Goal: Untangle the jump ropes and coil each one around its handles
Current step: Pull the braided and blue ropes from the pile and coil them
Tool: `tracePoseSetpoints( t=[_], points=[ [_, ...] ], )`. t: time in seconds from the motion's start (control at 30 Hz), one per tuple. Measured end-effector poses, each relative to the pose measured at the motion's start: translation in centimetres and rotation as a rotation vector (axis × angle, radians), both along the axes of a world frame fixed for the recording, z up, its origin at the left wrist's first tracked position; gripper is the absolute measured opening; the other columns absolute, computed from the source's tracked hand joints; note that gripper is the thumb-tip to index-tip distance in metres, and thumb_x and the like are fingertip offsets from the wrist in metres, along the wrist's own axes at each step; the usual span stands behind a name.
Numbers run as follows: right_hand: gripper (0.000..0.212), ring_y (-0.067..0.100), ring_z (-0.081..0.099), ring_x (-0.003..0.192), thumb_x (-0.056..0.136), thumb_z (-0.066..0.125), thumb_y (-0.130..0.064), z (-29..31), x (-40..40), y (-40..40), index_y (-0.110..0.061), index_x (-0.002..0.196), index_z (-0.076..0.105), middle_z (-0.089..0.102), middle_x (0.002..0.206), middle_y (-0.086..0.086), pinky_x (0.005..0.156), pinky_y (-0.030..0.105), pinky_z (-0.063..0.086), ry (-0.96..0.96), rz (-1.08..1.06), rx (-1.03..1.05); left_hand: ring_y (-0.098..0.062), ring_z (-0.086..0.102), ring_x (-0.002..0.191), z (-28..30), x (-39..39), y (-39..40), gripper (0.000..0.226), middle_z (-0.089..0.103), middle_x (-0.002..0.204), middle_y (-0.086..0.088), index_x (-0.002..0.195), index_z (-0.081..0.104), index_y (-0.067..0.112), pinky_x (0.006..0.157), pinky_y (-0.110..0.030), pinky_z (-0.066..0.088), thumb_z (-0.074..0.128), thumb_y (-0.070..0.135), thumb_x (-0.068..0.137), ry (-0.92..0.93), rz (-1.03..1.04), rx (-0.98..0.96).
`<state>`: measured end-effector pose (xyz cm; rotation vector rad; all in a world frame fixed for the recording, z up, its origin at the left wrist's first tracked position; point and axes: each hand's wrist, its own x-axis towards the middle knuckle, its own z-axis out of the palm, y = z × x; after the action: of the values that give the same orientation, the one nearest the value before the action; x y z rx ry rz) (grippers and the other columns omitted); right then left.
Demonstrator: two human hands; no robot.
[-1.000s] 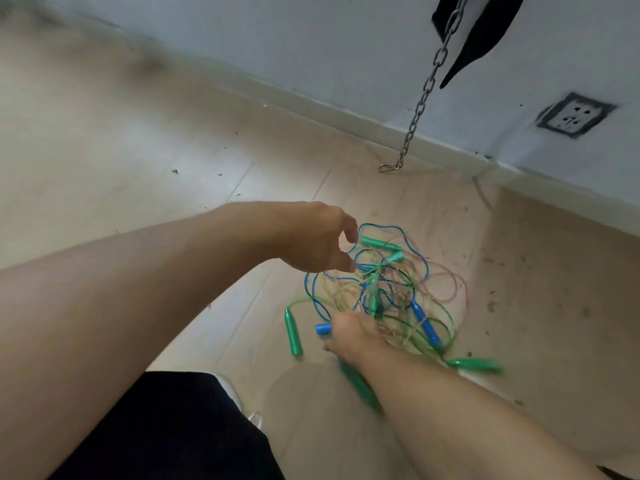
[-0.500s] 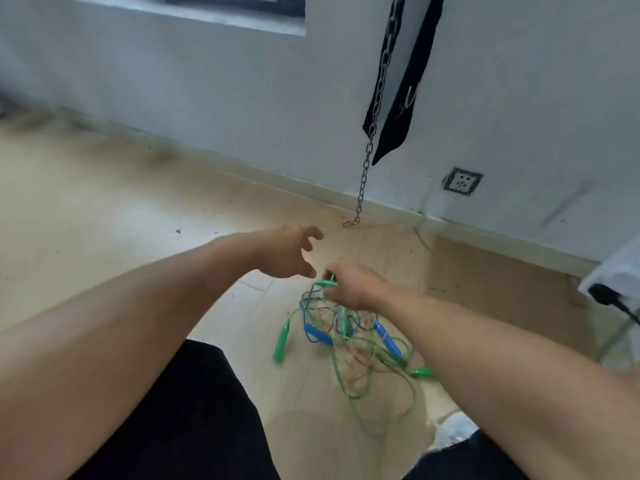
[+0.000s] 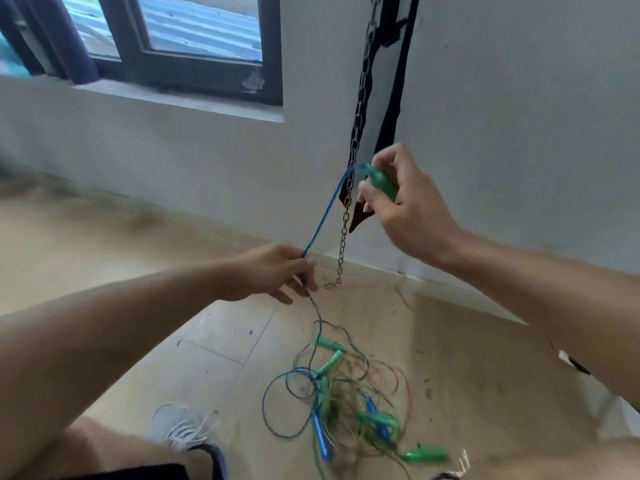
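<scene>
- Two bare hands are raised above a tangle of jump ropes lying on the floor.
- Right hand is held high in front of the wall, its fingers curled round a green handle.
- Blue cord leaves the tip of that handle and slants down and left to the left hand.
- Left hand, lower and near the skirting, pinches the blue cord between thumb and fingers; its other fingers hang loosely spread.
- Below the left hand the cord drops on to the floor, where a wide blue loop lies at the left edge of the tangle.
- Several more green handles and blue handles lie in the tangle, wound through with green, blue, reddish and yellowish cords; which cord belongs to which handle cannot be told.
- One green handle lies at the right lower edge of the heap.
- Chain hangs down the wall behind the right hand, its end touching the floor; a black strap hangs beside it.
- Window with a dark frame sits in the wall at upper left.
- White shoe shows at the bottom, left of the tangle.
</scene>
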<state>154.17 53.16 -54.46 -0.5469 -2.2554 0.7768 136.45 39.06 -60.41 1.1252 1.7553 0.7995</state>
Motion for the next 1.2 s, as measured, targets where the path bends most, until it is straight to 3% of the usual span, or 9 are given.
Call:
tracePoseSetpoints(
  t=[0.1,0.2,0.3,0.43,0.67,0.77,0.97,1.07,1.2],
  points=[
    [0.020,0.014,0.062,0.060,0.092,0.072,-0.020,-6.2,-0.5,0.4,-0.011,0.090,0.054,0.068,0.079,0.004,0.060,0.035,0.050,-0.169,-0.031,-0.371,-0.032,0.067,0.076,-1.9,-0.2,0.1,0.034,0.066,0.074,-0.015,0.087,0.054,0.001,0.081,-0.047,0.062,0.040,0.025,0.108,-0.229,0.194,0.089],
    [0.038,0.008,0.051,0.054,0.082,0.084,-0.023,-10.9,-0.7,-1.1,-0.022,0.114,0.062,0.061,0.079,0.000,0.052,0.027,0.039,-0.455,0.175,-0.709,-0.030,0.068,0.068,-1.4,-0.2,0.6,0.032,0.063,0.068,-0.013,0.083,0.053,0.005,0.072,-0.041,0.062,0.043,0.024,0.107,-0.463,0.340,0.236],
    [0.052,0.005,0.053,0.059,0.084,0.082,-0.030,-12.8,-1.5,-2.2,-0.034,0.132,0.062,0.067,0.087,-0.002,0.051,0.022,0.039,-0.695,0.416,-0.713,-0.029,0.070,0.067,-0.1,0.1,1.0,0.032,0.063,0.066,-0.009,0.081,0.053,0.007,0.068,-0.036,0.061,0.043,0.023,0.107,-0.632,0.394,0.369],
    [0.017,0.011,0.057,0.063,0.099,0.064,-0.032,-13.7,-2.9,-2.5,-0.021,0.103,0.075,0.071,0.079,-0.005,0.049,0.021,0.042,-0.829,0.442,-0.592,-0.027,0.071,0.067,0.4,-0.7,0.9,0.035,0.065,0.066,-0.008,0.082,0.054,0.007,0.070,-0.035,0.061,0.040,0.025,0.108,-0.663,0.516,0.444],
    [0.029,0.016,0.055,0.056,0.106,0.049,-0.024,-7.1,-3.9,-2.4,-0.011,0.092,0.072,0.068,0.075,0.003,0.050,0.028,0.038,-0.093,0.248,-0.706,-0.019,0.066,0.090,-3.4,-1.5,-1.0,0.045,0.064,0.127,-0.008,0.129,0.056,0.015,0.074,-0.033,0.053,0.050,0.001,0.086,-0.289,0.291,0.097],
    [0.028,0.020,0.058,0.060,0.107,0.049,-0.022,-3.6,-3.4,-3.8,-0.013,0.092,0.071,0.070,0.085,0.007,0.049,0.029,0.039,0.012,0.333,-0.564,-0.010,0.061,0.079,-3.6,0.5,-0.6,0.058,0.062,0.118,-0.001,0.126,0.060,0.022,0.068,-0.026,0.047,0.077,-0.003,0.077,-0.142,0.169,0.126],
    [0.026,0.019,0.065,0.066,0.107,0.046,-0.020,0.7,-1.8,-4.4,-0.015,0.092,0.067,0.071,0.089,0.007,0.048,0.034,0.044,0.227,0.371,-0.282,-0.011,0.063,0.092,-1.7,1.6,1.4,0.047,0.064,0.112,0.008,0.113,0.066,0.028,0.067,-0.024,0.045,0.085,0.011,0.074,-0.185,0.510,0.318],
    [0.025,0.021,0.064,0.063,0.107,0.045,-0.020,1.9,-0.7,-4.2,-0.015,0.094,0.066,0.070,0.091,0.007,0.044,0.032,0.041,0.321,0.380,-0.168,-0.012,0.066,0.080,-2.9,0.6,0.4,0.015,0.074,0.095,0.008,0.099,0.072,0.024,0.060,-0.025,0.045,0.073,0.034,0.089,0.030,0.269,0.078],
    [0.025,0.021,0.063,0.062,0.107,0.045,-0.021,1.4,0.7,-1.9,-0.011,0.099,0.066,0.070,0.092,0.007,0.042,0.029,0.040,0.305,0.267,-0.175,-0.019,0.070,0.079,-4.3,0.1,-0.2,0.033,0.076,0.088,-0.002,0.089,0.073,0.012,0.069,-0.033,0.052,0.052,0.032,0.103,0.112,0.134,0.007]
  ],
)
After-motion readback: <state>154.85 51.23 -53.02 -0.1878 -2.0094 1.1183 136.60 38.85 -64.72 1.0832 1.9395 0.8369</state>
